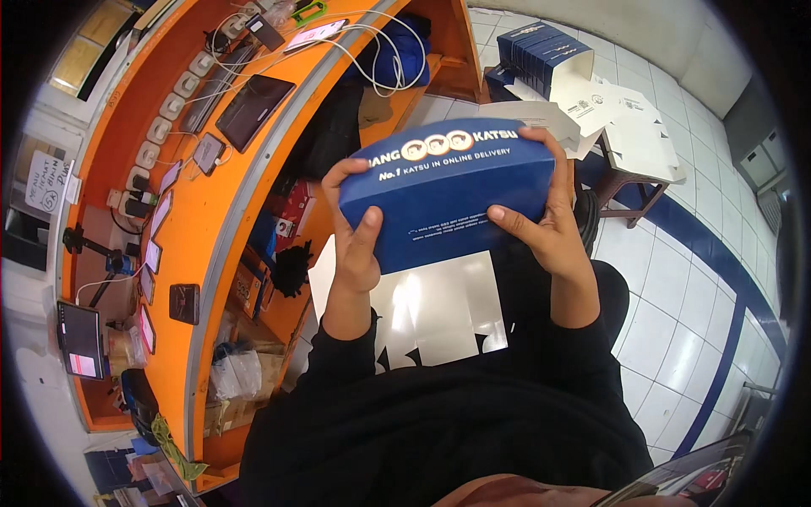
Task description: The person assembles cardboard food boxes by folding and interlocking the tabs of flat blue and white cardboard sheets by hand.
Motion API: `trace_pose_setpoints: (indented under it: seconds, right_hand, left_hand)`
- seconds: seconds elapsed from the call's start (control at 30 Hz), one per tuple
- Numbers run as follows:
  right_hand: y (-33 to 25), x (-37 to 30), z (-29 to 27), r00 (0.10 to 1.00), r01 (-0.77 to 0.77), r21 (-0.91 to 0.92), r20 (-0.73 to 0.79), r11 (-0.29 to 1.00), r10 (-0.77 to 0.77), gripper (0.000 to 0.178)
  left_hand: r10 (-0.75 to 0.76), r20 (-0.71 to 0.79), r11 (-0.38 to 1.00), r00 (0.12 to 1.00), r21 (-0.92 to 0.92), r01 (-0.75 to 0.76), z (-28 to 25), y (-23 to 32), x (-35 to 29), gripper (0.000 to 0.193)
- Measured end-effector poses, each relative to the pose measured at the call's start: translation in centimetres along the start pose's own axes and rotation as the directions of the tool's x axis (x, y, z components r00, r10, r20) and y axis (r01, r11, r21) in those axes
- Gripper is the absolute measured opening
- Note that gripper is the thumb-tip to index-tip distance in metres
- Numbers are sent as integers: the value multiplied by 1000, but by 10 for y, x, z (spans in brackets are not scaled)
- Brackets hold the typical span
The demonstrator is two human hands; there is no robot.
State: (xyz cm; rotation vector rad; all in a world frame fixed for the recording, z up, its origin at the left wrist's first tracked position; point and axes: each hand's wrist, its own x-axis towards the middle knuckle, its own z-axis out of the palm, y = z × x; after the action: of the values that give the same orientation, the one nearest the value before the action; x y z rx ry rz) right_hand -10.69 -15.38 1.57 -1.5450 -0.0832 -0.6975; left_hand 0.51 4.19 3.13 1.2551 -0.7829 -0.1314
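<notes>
A dark blue cardboard food box with white print and a curved top edge is held up in front of me, between both hands. My left hand grips its left end, thumb on the near face and fingers around the back. At the right end my right hand holds it the same way, fingertips at the upper corner. Below the box, a flat white carton sheet with notched edges lies across my lap, its far part hidden by the box.
On the left stands an orange counter with phones, a black tablet, cables and a row of sockets. Its lower shelf holds bags and cartons. To the far right, a small table carries white carton sheets and a stack of folded blue boxes.
</notes>
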Motion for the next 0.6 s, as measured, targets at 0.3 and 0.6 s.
trace_pose_setpoints:
  seconds: [0.3,0.6]
  right_hand:
    - [8,-2,3,994,-110,434,73,894,87,39]
    - [-1,2,-15,986,60,430,-166,901,13,68]
  left_hand:
    - [-30,42,999,999,-22,31,-8,-3,-4,40]
    - [8,111,981,994,-191,14,-1,-14,10,40]
